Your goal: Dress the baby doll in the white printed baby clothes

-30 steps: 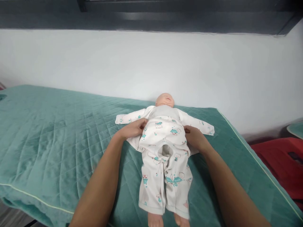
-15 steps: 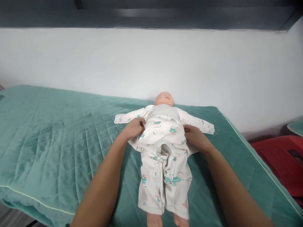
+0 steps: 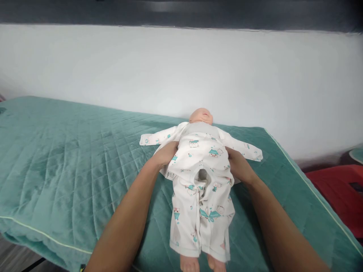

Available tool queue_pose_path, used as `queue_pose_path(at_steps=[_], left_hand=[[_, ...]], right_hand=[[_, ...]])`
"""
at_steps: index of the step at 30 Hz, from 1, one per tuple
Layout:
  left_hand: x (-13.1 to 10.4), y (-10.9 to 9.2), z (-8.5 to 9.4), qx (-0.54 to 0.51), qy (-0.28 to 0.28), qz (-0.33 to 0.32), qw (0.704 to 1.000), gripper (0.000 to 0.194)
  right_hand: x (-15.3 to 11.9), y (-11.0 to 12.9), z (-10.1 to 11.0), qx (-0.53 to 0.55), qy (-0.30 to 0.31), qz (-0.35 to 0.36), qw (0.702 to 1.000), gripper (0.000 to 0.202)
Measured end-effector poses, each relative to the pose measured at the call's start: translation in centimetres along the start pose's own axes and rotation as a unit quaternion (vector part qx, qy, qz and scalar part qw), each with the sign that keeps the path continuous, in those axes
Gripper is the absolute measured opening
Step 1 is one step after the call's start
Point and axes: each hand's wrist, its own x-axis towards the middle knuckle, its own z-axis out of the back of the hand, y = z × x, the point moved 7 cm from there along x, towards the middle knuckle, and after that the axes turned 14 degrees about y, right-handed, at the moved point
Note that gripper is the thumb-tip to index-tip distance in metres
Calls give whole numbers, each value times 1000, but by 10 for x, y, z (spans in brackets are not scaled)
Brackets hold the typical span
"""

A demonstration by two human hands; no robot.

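Note:
A baby doll [image 3: 200, 115] lies on its back, head toward the wall, in a white long-sleeved baby top [image 3: 159, 136] with its sleeves spread. White baby pants [image 3: 202, 151] with teal and pink prints cover its belly and legs, their waist pulled high over the top. An opening shows at the crotch, and the bare feet stick out below. My left hand [image 3: 168, 153] is closed at the left side of the pants' waist, its fingertips tucked out of sight by the cloth. At the opposite side, my right hand [image 3: 237, 163] grips the waist, its fingers partly hidden.
A green quilted cover [image 3: 70, 162] with pale piping lies over the bed beneath the doll. Behind it rises a white wall [image 3: 159, 68] with a dark ledge [image 3: 181, 15] above. Something red [image 3: 337, 192] stands beyond the bed's right edge.
My view has shifted slightly, moving the doll rightward in the picture. The fingers of my left hand have slipped further behind the pants' side; my right hand stays at the other side.

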Motion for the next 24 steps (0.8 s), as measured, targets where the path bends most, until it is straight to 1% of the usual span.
queue_pose_path(at_steps=[3,5,9,10,12,14,16,20,24], left_hand=[[-2,3,-2,-89,-22,39,995,16],[-1,9,-5,-175,-34,54,983,17],[9,23,-19,-356,-21,30,934,20],[12,25,-22,-383,-18,23,923,20],[15,29,-25,-409,-20,12,912,21],[16,30,-25,-410,-27,8,912,22],[14,28,-22,-389,-36,10,920,23],[5,13,-13,-297,-55,5,953,27],[-4,-1,-4,-189,-76,-9,979,31]], right_hand=[[0,-7,0,75,-24,0,997,32],[1,-13,-1,127,-33,-2,991,31],[4,-18,-5,233,-23,10,972,31],[5,-18,-6,246,-18,12,969,31],[5,-16,-7,238,-9,15,971,33],[4,-10,-6,196,-9,31,980,35],[2,-3,-4,144,-17,52,988,37],[1,2,1,75,-31,70,994,40],[1,1,3,60,-30,78,995,40]])
